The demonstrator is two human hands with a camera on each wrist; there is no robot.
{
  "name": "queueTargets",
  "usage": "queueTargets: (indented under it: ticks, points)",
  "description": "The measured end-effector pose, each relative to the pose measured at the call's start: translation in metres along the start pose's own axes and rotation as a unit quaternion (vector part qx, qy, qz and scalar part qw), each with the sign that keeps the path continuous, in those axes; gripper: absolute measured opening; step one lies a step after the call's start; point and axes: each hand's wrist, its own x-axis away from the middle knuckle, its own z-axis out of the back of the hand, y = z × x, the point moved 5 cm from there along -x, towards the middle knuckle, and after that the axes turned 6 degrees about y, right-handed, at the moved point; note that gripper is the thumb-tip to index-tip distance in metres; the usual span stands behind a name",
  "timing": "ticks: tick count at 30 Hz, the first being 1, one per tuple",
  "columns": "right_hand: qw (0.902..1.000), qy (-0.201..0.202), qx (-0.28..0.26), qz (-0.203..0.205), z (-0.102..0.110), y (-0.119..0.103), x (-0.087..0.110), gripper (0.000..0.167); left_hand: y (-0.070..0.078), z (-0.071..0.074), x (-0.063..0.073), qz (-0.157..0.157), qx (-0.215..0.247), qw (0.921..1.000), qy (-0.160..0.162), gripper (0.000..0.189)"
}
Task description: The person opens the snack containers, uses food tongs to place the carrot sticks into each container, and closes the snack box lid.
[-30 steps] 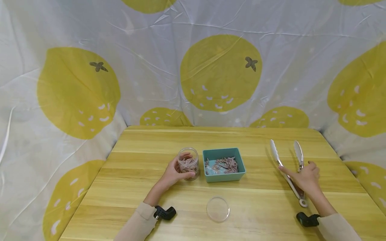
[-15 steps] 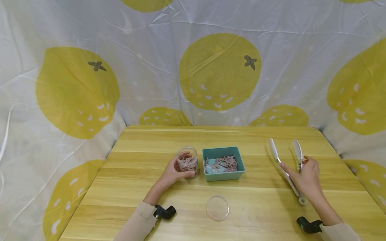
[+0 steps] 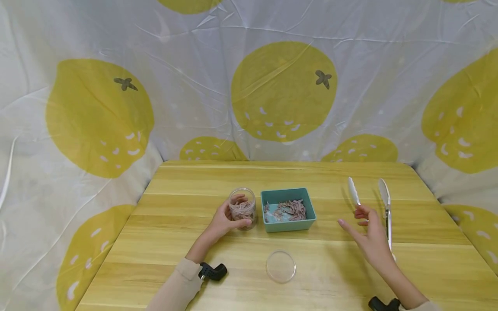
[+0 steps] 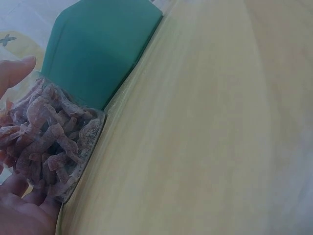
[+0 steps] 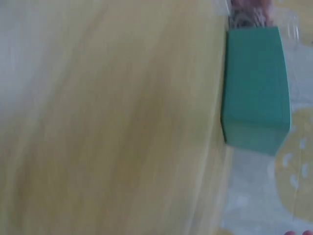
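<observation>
My left hand (image 3: pixel 225 220) grips a clear jar (image 3: pixel 243 211) standing on the table, its fingers behind and thumb in front. Brownish-pink dried strips (image 4: pixel 46 137) fill the lower part of the jar. Just right of it is a teal rectangular box (image 3: pixel 291 227) with more strips (image 3: pixel 293 210) inside. My right hand (image 3: pixel 371 239) hovers over the table, thumb and fingers apart, holding nothing. Behind it lie metal tongs (image 3: pixel 385 196) with white tips, spread apart; the hand covers part of them. In the right wrist view only fingertips show at the lower corner.
A round clear lid (image 3: pixel 281 266) lies flat on the wooden table (image 3: pixel 311 285), in front of the box. A lemon-print curtain (image 3: pixel 194 95) hangs behind the table and along its sides.
My right hand has let go of the tongs and moved left, off them. The tongs stay on the table. My left hand keeps its grip on the jar.
</observation>
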Motion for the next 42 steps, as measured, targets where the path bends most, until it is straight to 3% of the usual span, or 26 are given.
queueTargets:
  ticks: [5,9,12,19,28,42]
  points:
    - [0.9988,-0.019,-0.038,0.024,-0.021,-0.013,0.017,0.058,0.001,0.0,0.0,0.0,-0.003,1.0,0.002,0.08]
    - [0.9932,-0.064,-0.088,0.041,-0.039,-0.021,0.028,0.058,0.002,0.0,0.0,0.0,-0.001,1.0,0.001,0.079]
    - [0.9821,-0.112,-0.142,0.053,-0.051,-0.027,0.034,0.058,0.002,0.0,0.0,-0.001,0.002,1.0,0.001,0.079]
    - [0.9434,-0.217,-0.233,0.093,-0.076,-0.035,0.043,0.063,0.003,-0.001,0.0,-0.002,0.002,1.0,0.0,0.079]
    - [0.9077,-0.329,-0.244,0.09,-0.098,-0.034,0.05,0.075,0.001,0.0,0.001,-0.002,0.002,1.0,-0.001,0.079]
    - [0.8803,-0.402,-0.226,0.11,-0.113,-0.032,0.054,0.083,0.003,-0.001,0.001,-0.003,0.0,1.0,0.004,0.08]
